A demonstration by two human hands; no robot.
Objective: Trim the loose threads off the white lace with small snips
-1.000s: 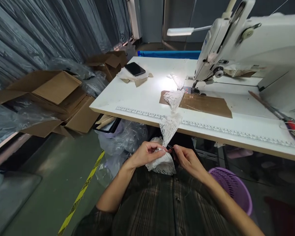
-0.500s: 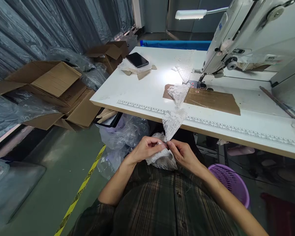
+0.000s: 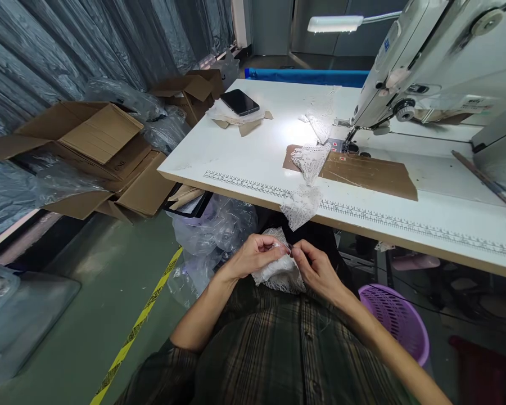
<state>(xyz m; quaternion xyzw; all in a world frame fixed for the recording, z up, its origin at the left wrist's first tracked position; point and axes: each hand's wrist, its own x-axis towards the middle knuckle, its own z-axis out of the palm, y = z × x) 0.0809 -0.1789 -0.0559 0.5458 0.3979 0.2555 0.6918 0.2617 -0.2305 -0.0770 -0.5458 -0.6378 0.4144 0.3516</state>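
Note:
My left hand (image 3: 261, 254) is closed in a pinch on a white lace piece (image 3: 281, 275), which lies bunched in my lap. Close against it, the fingers of my right hand (image 3: 316, 264) are pressed together around something small and dark at the lace; its kind is mostly hidden by the fingertips. Above my hands, a strip of white lace triangles (image 3: 301, 205) droops over the table's front edge, apart from the bunched piece. It runs back over brown cardboard (image 3: 366, 173) to the needle area of the sewing machine (image 3: 388, 84).
On the white table (image 3: 244, 152), a phone (image 3: 239, 102) rests on paper and fabric scraps at the far left. A ruler scale follows the front edge. Open cardboard boxes (image 3: 96, 140) and clear plastic bags (image 3: 215, 225) are at left. A purple basket (image 3: 398, 320) stands below, right.
The lace strip stretched down to my fingers before; now its lower end hangs loose at the table edge, separate from the lace in my hands. My right hand has moved slightly away from my left.

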